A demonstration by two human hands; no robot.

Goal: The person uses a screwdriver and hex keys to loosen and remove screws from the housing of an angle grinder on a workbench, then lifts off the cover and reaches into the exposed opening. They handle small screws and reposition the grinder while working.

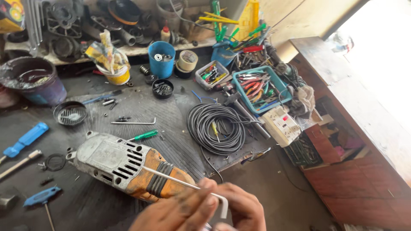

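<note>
Steel L-shaped hex key (188, 185) in grimy hands (205, 209), over ribbed orange grinder (128, 167).

Open strip of rubber mat (171, 109) between the power tool body (128, 164) and the coiled black cable (218, 128), crossed by a hex key (133, 122) and green screwdriver (144, 135), bare floor (265, 184) right of the hands, tubs and tool basket (261, 87) crowding the far edge
</note>
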